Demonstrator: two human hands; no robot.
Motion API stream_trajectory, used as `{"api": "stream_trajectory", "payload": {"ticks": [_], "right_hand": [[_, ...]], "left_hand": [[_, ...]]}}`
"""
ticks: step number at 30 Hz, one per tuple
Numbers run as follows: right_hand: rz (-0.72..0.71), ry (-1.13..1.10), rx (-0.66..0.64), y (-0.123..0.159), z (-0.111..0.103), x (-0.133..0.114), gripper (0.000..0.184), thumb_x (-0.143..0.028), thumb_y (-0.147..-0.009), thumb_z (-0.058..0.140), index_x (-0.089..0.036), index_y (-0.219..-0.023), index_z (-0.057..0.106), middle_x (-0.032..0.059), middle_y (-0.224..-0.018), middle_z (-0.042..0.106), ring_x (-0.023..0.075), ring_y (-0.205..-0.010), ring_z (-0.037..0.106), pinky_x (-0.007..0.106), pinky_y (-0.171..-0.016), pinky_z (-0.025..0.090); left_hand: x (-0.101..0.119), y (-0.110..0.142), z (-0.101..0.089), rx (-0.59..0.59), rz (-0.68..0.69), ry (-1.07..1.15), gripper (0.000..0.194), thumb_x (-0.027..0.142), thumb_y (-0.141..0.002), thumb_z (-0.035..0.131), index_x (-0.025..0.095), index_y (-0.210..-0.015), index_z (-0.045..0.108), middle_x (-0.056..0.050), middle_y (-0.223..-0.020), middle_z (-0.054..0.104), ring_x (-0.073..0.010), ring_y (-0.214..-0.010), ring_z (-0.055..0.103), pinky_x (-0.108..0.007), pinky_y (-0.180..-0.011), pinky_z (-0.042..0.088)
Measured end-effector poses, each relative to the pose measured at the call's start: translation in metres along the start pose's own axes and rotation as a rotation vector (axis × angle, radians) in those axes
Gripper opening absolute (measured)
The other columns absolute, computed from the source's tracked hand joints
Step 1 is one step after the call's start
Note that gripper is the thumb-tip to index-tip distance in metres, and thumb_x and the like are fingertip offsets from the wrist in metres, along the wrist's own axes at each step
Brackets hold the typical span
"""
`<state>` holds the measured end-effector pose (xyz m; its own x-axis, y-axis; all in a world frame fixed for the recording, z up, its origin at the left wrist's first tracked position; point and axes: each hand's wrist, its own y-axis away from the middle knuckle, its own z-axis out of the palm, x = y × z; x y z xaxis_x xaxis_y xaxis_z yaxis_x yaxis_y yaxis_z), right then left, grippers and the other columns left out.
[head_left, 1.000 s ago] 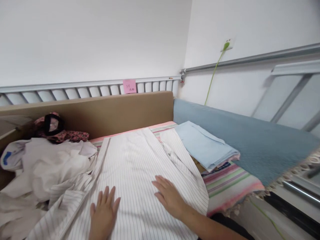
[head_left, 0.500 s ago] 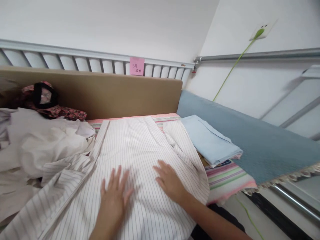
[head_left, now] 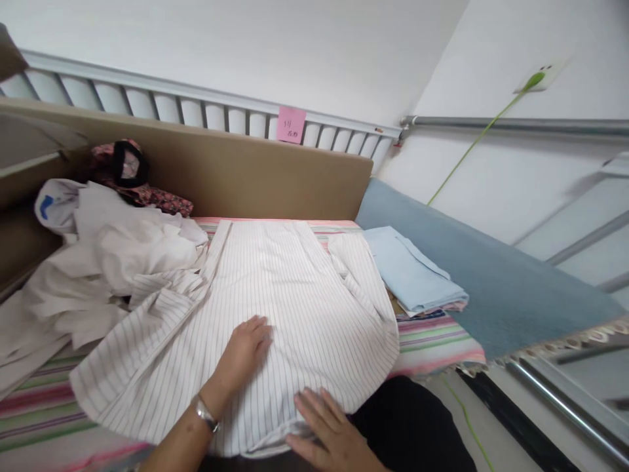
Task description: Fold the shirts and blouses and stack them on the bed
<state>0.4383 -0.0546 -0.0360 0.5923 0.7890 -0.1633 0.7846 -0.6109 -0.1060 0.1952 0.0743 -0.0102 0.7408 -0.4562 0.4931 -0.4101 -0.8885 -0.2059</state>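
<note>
From where I stand, the pinstriped garment [head_left: 304, 308] lies spread on the striped bedding [head_left: 442, 351], its rounded hem toward the person at six o'clock. Taking its middle as the clock's centre, the left hand [head_left: 248, 347] rests on the cloth at about seven, palm down, its fingers close together and slightly bent, gripping nothing that I can see; a metal bracelet [head_left: 205, 414] circles that wrist. The right hand [head_left: 334, 436] is at five o'clock, by the hem, fingers spread and extended over the cloth; whether the thumb pinches the edge I cannot tell. At two o'clock a light-blue folded cloth [head_left: 410, 272] tops a small pile, near the blue padded panel [head_left: 481, 288]. At ten sits a heap of white clothes [head_left: 132, 249], with a floral cloth [head_left: 160, 196] behind it. Across twelve stands the tan panel [head_left: 255, 174], a pink note [head_left: 291, 124] on the white railing [head_left: 216, 121] above it
</note>
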Motion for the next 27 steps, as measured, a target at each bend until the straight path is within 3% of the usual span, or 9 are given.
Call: {"api": "stream_trajectory", "payload": {"ticks": [3,7,10,12,16,19,23,27], "right_hand": [[0.147,0.085,0.064,0.006,0.016,0.010,0.063,-0.017,-0.085,0.049,-0.031,-0.141,0.026,0.0123,-0.151,0.018,0.0326,-0.137,0.015,0.060,-0.104,0.024],[0.246,0.052,0.088,-0.007,-0.002,0.017,0.039,-0.010,-0.087,0.038,-0.025,-0.121,0.053,0.0076,-0.144,0.037,0.0253,-0.137,0.022,0.055,-0.109,0.019],[0.344,-0.087,0.039,-0.020,-0.023,0.016,0.022,-0.014,-0.088,0.041,-0.022,-0.091,0.062,0.0038,-0.134,0.050,0.0217,-0.131,0.035,0.048,-0.110,0.021],[0.418,-0.190,0.019,-0.031,-0.038,0.021,0.019,-0.015,-0.086,0.043,-0.021,-0.085,0.061,0.0036,-0.122,0.059,0.0194,-0.120,0.046,0.044,-0.107,0.028],[0.560,-0.354,0.125,-0.053,-0.072,0.033,0.015,-0.018,-0.083,0.045,-0.019,-0.082,0.059,0.0049,-0.097,0.066,0.0176,-0.095,0.058,0.034,-0.090,0.042],[0.618,-0.512,0.224,-0.051,-0.087,0.021,0.013,-0.022,-0.080,0.048,-0.019,-0.078,0.060,0.0024,-0.084,0.066,0.0158,-0.082,0.059,0.027,-0.077,0.044],[0.676,-0.751,0.103,-0.016,-0.066,-0.018,0.013,-0.017,-0.074,0.049,-0.018,-0.068,0.061,-0.0016,-0.066,0.064,0.0121,-0.063,0.056,0.021,-0.060,0.041],[0.716,-0.769,0.053,0.017,-0.031,-0.039,0.013,-0.013,-0.069,0.050,-0.017,-0.070,0.063,-0.0009,-0.064,0.064,0.0120,-0.061,0.056,0.020,-0.057,0.039]], "left_hand": [[0.026,0.023,-0.010,0.081,0.144,0.076,0.032,0.025,-0.090,0.036,0.020,-0.111,0.061,-0.007,-0.117,0.063,-0.0185,-0.112,0.054,-0.041,-0.099,0.042],[0.062,0.063,-0.009,0.023,0.280,0.056,0.030,0.032,-0.088,0.044,0.025,-0.114,0.058,-0.005,-0.113,0.064,-0.0186,-0.106,0.056,-0.038,-0.094,0.045],[0.073,0.090,0.013,-0.025,0.314,-0.098,0.058,0.048,-0.076,0.058,0.025,-0.128,0.047,-0.007,-0.122,0.060,-0.0250,-0.107,0.056,-0.041,-0.091,0.045],[0.071,0.101,0.037,0.029,0.375,-0.272,0.076,0.051,-0.072,0.060,0.022,-0.138,0.035,-0.010,-0.134,0.051,-0.0307,-0.114,0.051,-0.047,-0.090,0.044],[0.055,0.105,0.080,0.230,0.442,-0.631,0.067,0.020,-0.078,0.054,0.033,-0.139,0.029,-0.005,-0.147,0.034,-0.0326,-0.128,0.036,-0.056,-0.094,0.035],[0.046,0.098,0.091,0.254,0.446,-0.699,0.066,0.009,-0.077,0.046,0.036,-0.136,0.033,-0.002,-0.148,0.031,-0.0305,-0.131,0.032,-0.057,-0.098,0.031],[0.054,0.091,0.071,0.269,0.438,-0.635,0.072,0.004,-0.073,0.043,0.033,-0.138,0.031,-0.003,-0.148,0.031,-0.0319,-0.131,0.032,-0.054,-0.095,0.035],[0.065,0.088,0.021,0.216,0.350,-0.438,0.078,0.001,-0.065,0.044,0.026,-0.138,0.031,-0.006,-0.147,0.034,-0.0286,-0.130,0.034,-0.050,-0.100,0.034]]}}
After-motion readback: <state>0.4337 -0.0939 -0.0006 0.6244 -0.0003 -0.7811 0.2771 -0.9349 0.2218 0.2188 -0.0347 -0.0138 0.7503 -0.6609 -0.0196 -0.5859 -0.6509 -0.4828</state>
